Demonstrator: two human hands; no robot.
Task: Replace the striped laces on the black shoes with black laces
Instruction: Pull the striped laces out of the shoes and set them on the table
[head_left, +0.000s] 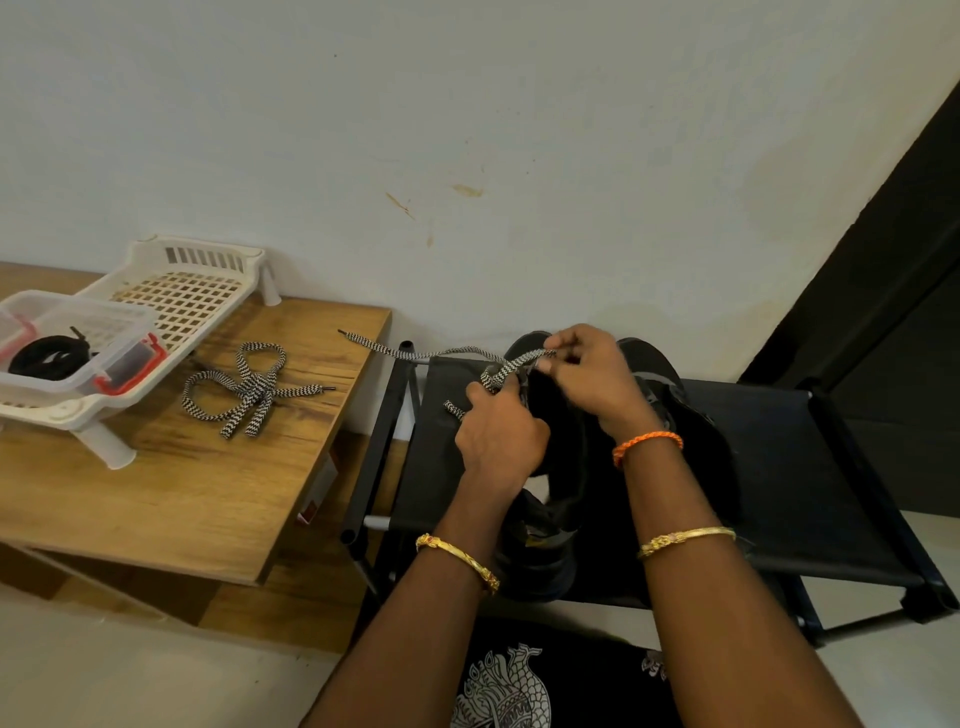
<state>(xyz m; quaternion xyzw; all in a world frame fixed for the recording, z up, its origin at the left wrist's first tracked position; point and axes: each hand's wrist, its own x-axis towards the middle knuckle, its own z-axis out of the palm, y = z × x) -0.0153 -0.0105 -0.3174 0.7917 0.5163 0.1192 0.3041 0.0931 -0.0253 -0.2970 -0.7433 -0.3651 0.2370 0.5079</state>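
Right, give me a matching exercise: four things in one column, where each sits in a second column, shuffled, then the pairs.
Things:
1. Coiled black laces
2. Loose bundled black-and-white striped lace
3. White plastic lattice tray
4. Striped lace still in the black shoe

Places:
A. Pinched by left hand and right hand
B. Lying bare on the wooden table
C. Inside the clear red-clipped plastic box
D. Standing on short legs on the table, under the box

Pairs: 1-C, 2-B, 3-D, 4-A

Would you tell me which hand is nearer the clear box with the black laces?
Left. The left hand is on the shoe, to the right of the clear box; the right hand is farther right.
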